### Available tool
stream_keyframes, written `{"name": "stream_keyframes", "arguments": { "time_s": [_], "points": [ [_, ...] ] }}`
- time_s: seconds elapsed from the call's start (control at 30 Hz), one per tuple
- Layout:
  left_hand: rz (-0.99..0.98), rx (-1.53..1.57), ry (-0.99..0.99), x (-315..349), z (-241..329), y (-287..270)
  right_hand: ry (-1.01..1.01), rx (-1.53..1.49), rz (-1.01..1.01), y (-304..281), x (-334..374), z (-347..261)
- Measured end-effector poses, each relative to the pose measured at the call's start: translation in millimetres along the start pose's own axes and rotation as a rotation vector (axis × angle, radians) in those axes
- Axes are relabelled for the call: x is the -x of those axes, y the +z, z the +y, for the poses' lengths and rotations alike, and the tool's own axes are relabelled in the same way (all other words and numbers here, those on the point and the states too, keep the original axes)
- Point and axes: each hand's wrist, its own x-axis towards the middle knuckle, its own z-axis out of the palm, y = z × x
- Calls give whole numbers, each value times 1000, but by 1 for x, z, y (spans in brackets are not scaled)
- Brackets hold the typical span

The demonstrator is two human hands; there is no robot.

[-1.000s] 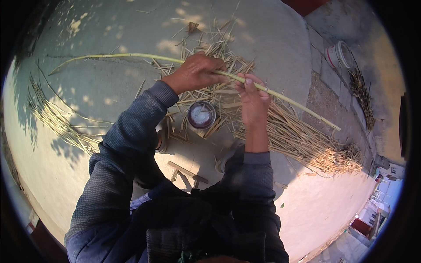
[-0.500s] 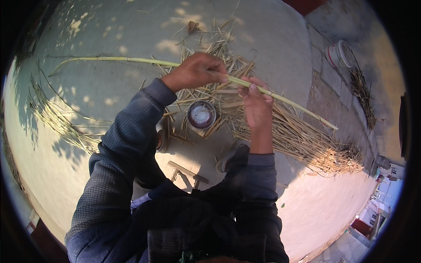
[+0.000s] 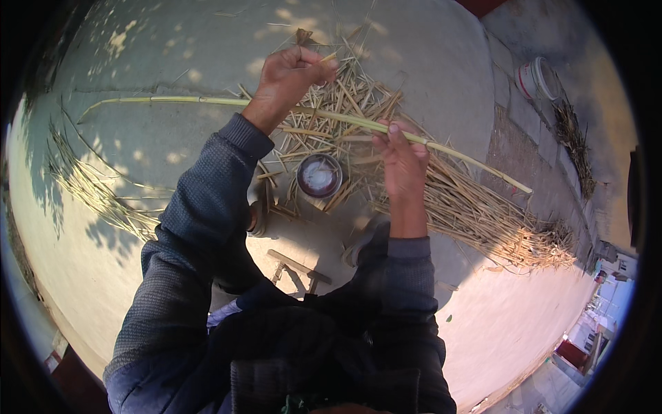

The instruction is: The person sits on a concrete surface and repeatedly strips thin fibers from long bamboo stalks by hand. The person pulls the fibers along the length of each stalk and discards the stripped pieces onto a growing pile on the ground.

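A long, thin green stalk (image 3: pixel 345 119) runs across the view, curving down at its far left tip and ending pale at the right. My right hand (image 3: pixel 402 162) grips it right of its middle, thumb on top. Above the stalk, my left hand (image 3: pixel 293 74) is off it, pinching a small yellowish strip (image 3: pixel 329 57) between thumb and fingers. Peeled husk scraps (image 3: pixel 358 96) are heaped on the ground beneath. Past my right hand lies a thick bundle of dry, straw-coloured stalks (image 3: pixel 483 217).
A round dark-rimmed tin (image 3: pixel 319 175) with whitish contents stands between my feet and the heap. Greener stalks (image 3: pixel 103 190) lie at the left. A small wooden stool (image 3: pixel 300 265) is close to me. At the far right, a white bucket (image 3: pixel 538 79) lies beside dark twigs (image 3: pixel 572 148).
My left hand has left the stalk and moved up and slightly left, now with a small strip in its fingers. My right hand keeps its hold on the stalk.
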Motion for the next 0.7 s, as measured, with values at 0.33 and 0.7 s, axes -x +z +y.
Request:
{"name": "stream_keyframes", "arguments": {
  "time_s": [0.33, 0.7],
  "points": [
    [-290, -762, 379, -2, -16, -16, -222, 249, 99, 13, -3, -3],
    [-332, -284, -119, 5, -22, 4, -257, 267, 110, 14, -9, -5]
  ]
}}
